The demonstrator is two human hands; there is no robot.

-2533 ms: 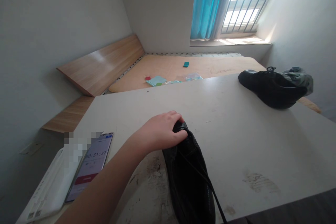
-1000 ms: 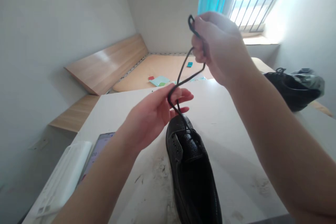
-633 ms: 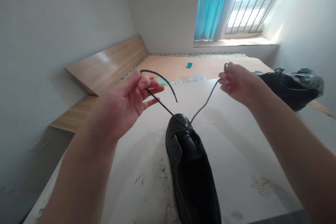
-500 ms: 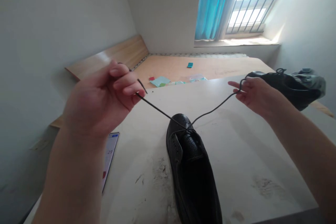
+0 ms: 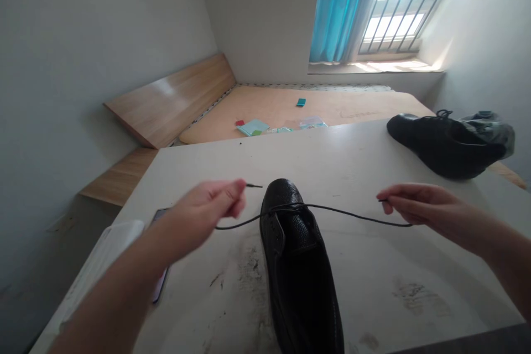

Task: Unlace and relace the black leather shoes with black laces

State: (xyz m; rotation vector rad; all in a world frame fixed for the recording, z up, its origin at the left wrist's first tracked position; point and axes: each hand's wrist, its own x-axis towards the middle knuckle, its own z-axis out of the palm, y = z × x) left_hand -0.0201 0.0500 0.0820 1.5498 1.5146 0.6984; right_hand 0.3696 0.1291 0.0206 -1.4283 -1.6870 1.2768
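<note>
A black leather shoe point(image 5: 304, 282) lies on the white table, its toe pointing away from me and its opening toward me. A thin dark shoelace point(image 5: 344, 211) passes through the front of the lacing and runs out to both sides. To the left of the toe, my left hand point(image 5: 219, 199) pinches one lace end, whose tip sticks out toward the shoe. On the right, my right hand point(image 5: 409, 203) is closed on the other end, with a small dark tip at its fingers. The lace hangs slack between the hands and the shoe.
A second, laced black shoe point(image 5: 446, 144) with plastic in its opening stands at the table's back right. A phone point(image 5: 160, 285) and a white object point(image 5: 110, 249) lie left, partly behind my left forearm. Small packets point(image 5: 253, 127) rest on the bed surface point(image 5: 352, 105) beyond.
Both hands have come down toward the table, the left one also turning over. The lace went from raised and pulled up in a V to lying low and slack across the shoe.
</note>
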